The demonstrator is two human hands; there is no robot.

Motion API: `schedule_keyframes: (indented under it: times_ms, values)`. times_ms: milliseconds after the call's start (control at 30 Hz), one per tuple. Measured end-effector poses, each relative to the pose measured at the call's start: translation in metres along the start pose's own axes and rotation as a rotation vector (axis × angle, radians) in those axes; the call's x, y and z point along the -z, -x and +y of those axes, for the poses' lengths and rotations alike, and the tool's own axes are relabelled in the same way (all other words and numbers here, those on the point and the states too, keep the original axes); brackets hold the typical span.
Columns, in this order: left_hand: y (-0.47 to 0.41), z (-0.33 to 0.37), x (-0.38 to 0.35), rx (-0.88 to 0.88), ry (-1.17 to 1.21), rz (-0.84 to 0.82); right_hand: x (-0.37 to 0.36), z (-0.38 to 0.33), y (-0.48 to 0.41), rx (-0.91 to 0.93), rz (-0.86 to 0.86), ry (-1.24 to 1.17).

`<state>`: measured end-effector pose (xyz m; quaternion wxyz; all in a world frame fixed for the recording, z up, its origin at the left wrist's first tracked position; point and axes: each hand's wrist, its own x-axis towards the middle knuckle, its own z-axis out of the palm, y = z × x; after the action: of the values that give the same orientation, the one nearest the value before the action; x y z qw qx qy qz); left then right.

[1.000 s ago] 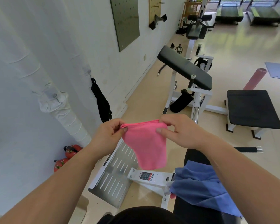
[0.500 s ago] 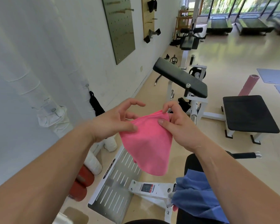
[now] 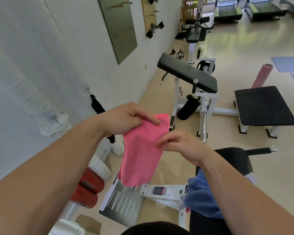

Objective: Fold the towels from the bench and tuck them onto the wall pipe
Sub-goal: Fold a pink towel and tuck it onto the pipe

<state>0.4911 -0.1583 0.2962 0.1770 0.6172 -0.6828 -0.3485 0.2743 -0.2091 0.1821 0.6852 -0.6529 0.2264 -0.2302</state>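
— Where is the towel?

— The pink microfibre towel hangs in the middle of the frame, folded over on itself and held in the air in front of the person, above the slotted grey metal footplate of the machine.

— Who holds it?

— Both hands. The left-hand grip is clenched on the towel's upper left corner, with the thumb lying flat across the front of the cloth and the fingers curled behind it. The right-hand grip pinches the right edge lower down, about halfway along the cloth, between thumb and fingertips.

— Any other towel?

— A crumpled blue cloth towel lies at the lower right on the black padded tabletop. The right forearm crosses in front of part of it.

— And the pipe?

— The white wrapped wall pipe runs down the left of the frame, against the white wall. It is well apart from the pink towel. A black strap hangs on the wall just right of it, and two red cylinders lie on the floor near its foot.

— Farther back?

— A slanted black arm pad on a white frame, a flat black stool pad at the right, and a pink ribbed foam roller behind that.
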Motion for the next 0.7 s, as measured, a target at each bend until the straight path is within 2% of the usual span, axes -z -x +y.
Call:
schedule_keyframes:
  times_ms: [167, 300, 433, 600, 700]
  values:
    - [-0.001, -0.007, 0.010, 0.035, -0.150, 0.051, -0.019, 0.035, -0.015, -0.017, -0.075, 0.087]
    - [-0.003, -0.014, 0.015, 0.163, -0.273, 0.070, -0.028, 0.047, -0.034, -0.022, 0.078, 0.155]
    - [0.000, -0.031, 0.016, 0.176, -0.111, 0.221, -0.025, 0.046, -0.042, -0.003, 0.074, 0.205]
    - [0.005, -0.048, 0.023, 0.222, 0.114, 0.432, -0.018, 0.051, -0.041, -0.161, -0.049, 0.192]
    - [0.007, -0.053, 0.024, 0.265, 0.214, 0.512, -0.018, 0.060, -0.040, -0.143, -0.056, 0.226]
